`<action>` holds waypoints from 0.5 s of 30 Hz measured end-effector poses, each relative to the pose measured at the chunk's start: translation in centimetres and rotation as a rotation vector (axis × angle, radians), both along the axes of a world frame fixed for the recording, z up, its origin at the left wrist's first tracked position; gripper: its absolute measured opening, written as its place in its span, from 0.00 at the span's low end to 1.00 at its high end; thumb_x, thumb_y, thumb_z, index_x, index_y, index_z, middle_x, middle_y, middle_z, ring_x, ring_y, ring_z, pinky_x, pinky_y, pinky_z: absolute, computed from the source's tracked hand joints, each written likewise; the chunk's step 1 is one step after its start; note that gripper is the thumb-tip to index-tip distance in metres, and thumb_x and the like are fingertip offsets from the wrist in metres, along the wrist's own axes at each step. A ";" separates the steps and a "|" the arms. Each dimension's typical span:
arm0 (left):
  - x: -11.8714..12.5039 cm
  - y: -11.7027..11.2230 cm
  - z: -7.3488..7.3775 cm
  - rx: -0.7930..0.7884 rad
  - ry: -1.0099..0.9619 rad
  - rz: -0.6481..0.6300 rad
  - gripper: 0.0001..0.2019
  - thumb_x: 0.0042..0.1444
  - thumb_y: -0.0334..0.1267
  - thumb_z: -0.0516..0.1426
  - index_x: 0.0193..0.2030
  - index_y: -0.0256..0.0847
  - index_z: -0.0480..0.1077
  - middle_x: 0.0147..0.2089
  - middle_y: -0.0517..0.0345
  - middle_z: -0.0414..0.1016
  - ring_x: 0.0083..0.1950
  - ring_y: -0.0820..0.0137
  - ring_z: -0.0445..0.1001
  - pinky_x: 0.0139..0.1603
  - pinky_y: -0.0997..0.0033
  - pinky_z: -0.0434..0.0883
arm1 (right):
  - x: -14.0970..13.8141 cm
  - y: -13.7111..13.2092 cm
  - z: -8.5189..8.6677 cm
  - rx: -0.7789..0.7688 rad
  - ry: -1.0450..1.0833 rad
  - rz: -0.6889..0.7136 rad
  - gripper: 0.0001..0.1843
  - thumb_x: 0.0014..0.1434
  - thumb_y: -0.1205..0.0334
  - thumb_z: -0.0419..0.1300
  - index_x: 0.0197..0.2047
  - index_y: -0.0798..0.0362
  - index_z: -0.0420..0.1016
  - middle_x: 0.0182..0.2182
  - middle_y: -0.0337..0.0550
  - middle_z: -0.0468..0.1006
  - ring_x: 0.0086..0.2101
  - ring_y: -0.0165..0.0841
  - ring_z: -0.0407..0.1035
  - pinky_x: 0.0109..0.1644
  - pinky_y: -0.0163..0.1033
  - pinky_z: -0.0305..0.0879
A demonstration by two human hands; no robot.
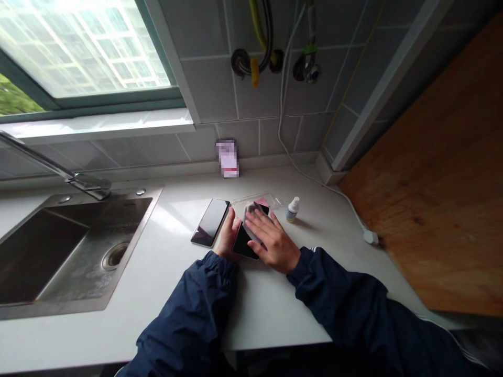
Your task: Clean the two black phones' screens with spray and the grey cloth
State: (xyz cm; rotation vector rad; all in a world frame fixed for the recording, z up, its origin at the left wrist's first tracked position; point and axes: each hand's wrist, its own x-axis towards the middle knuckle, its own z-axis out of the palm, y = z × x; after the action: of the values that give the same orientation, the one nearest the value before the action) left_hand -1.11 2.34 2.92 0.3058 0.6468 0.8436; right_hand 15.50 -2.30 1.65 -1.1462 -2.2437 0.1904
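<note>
A black-screened phone (242, 244) lies at a slant on the white counter. My left hand (228, 238) grips its left edge, thumb up along the side. Over the phone's upper part, my right hand (275, 243) presses a grey cloth (250, 210) against the glass, fingers long and close together. Much of the cloth and screen is hidden beneath that hand. Just left of my left hand rests a second phone (211, 222), screen up and reflecting light. A small white spray bottle (292, 209) with a blue label stands upright to the right of my right hand.
Behind the hands lie a clear plastic case (245, 200) and a pink piece (261, 201). A blurred-out upright item (228, 158) leans at the wall. Left is a steel sink (113, 298) with a faucet (88, 184); a white cable (304, 174) runs toward the wooden panel (440, 209) at right.
</note>
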 end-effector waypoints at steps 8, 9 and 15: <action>0.1 0.2 -0.1 0.042 0.004 -0.003 0.35 0.70 0.62 0.48 0.70 0.35 0.69 0.59 0.41 0.80 0.63 0.49 0.77 0.68 0.52 0.70 | 0.2 0.3 0.4 -0.072 -0.035 -0.036 0.31 0.77 0.49 0.49 0.77 0.52 0.57 0.75 0.51 0.57 0.75 0.47 0.48 0.76 0.70 0.45; 0.3 0.1 0.0 0.066 0.005 0.001 0.35 0.70 0.61 0.48 0.70 0.36 0.68 0.60 0.41 0.80 0.64 0.50 0.77 0.68 0.52 0.70 | 0.3 0.4 0.3 -0.081 -0.024 -0.070 0.32 0.77 0.49 0.48 0.77 0.54 0.56 0.75 0.51 0.55 0.75 0.48 0.47 0.75 0.70 0.46; 0.1 -0.4 0.9 -0.046 0.035 -0.053 0.42 0.65 0.68 0.51 0.68 0.29 0.69 0.59 0.32 0.79 0.62 0.41 0.77 0.66 0.43 0.71 | -0.7 -0.8 0.2 0.021 0.035 0.187 0.30 0.76 0.44 0.50 0.70 0.52 0.69 0.70 0.52 0.68 0.74 0.47 0.53 0.77 0.68 0.37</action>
State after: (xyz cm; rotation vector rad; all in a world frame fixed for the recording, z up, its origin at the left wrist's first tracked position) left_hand -1.00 1.90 3.77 0.2957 0.6872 0.7736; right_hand 14.76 -3.11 1.82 -0.9141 -2.3154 0.2598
